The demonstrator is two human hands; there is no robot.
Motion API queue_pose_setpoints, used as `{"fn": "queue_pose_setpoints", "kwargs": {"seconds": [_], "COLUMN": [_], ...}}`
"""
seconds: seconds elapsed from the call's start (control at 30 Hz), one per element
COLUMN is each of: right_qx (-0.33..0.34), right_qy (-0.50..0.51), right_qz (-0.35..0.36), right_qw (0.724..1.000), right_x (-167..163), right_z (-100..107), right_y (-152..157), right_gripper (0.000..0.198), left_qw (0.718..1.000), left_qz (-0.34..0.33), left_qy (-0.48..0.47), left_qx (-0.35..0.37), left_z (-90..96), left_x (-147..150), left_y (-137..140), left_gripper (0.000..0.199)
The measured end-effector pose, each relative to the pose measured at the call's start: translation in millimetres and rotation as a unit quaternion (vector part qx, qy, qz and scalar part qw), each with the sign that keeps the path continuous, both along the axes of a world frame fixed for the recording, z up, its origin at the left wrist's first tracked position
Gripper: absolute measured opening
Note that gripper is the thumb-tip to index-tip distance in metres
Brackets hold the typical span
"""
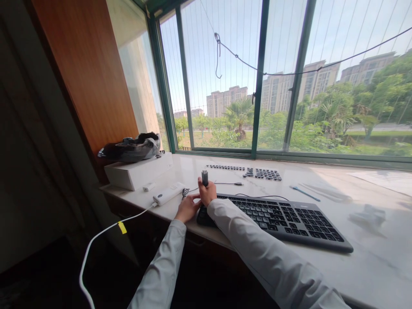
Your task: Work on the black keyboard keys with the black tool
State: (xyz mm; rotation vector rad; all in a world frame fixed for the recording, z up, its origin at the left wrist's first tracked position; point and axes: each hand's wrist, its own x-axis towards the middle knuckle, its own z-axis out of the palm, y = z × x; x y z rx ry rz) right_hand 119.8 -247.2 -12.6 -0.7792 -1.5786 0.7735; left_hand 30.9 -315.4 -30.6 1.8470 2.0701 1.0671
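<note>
A white cord (86,257) bearing a yellow tag (122,228) curves up from the lower left to the end of a white power strip (169,194), which lies on the marbled table (376,266); behind it stands a low white box (128,175) with a dark, shiny bundle (131,148) on top, and a small white piece (149,187) lies between box and strip; next comes the left hand (187,209), its fingers at the left end of the black keyboard (280,214), close beside the right hand; I cannot tell whether its grip is apart or together, the fingertips being partly hidden; the right hand (209,194) has its grip clamped on a small dark object (205,177), whose pronged end sticks up above the thumb; the keyboard runs from beneath the hands rightward along the table, its near side partly covered by the right sleeve (257,249); beyond the hands lies a thin cable ending in a dark connector (238,184); nearer the window (257,94), loose black keycaps sit in a row (225,167) and, just right of it, a larger block (262,174); farther right lie a slim blue stick (305,193), crumpled clear plastic (367,216) and, near the window, a pale sheet (386,180).
</note>
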Motion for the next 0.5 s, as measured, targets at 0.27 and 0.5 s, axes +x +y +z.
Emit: {"fn": "queue_pose_setpoints", "kwargs": {"seconds": [0.27, 0.5], "right_qx": [0.007, 0.086], "right_qy": [-0.010, -0.045], "right_qz": [0.000, 0.036], "right_qw": [1.000, 0.995], "right_x": [-0.2, -1.5], "right_z": [0.5, -2.2], "right_y": [-1.4, -3.8], "right_gripper": [0.045, 0.043], "left_qw": [1.000, 1.000], "left_qz": [0.000, 0.007], "left_qy": [0.005, -0.001], "left_qx": [0.001, 0.005], "left_z": [-0.4, -4.2], "left_x": [-0.2, -2.4], "left_y": [-0.1, 2.7], "left_gripper": [0.030, 0.024]}}
